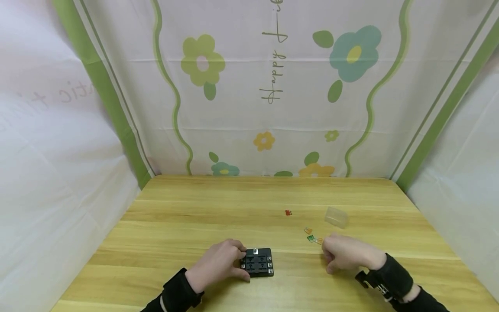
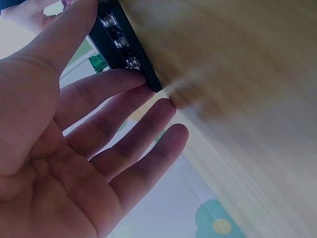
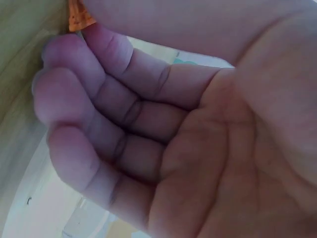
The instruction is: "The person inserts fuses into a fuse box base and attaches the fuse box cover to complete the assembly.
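A black fuse block [image 1: 258, 262] with metal screw terminals lies on the wooden table. My left hand [image 1: 222, 263] grips its left side, thumb at the near edge and fingers at the far corner; in the left wrist view the block's edge [image 2: 119, 42] shows past the thumb. To the right, my right hand [image 1: 347, 252] is low over the table with curled fingers. Its thumb and index finger pinch an orange blade fuse [image 3: 80, 16], mostly covered by the thumb. Just left of this hand lie a green blade fuse [image 1: 311, 238] and another orange fuse [image 1: 319, 241].
One more orange fuse [image 1: 308, 230] lies slightly farther back, and a red blade fuse [image 1: 288, 212] beyond it. A clear plastic box [image 1: 336, 217] rests behind the right hand. Printed white curtains [image 1: 241, 112] enclose the table [image 1: 187, 208] at the back and sides.
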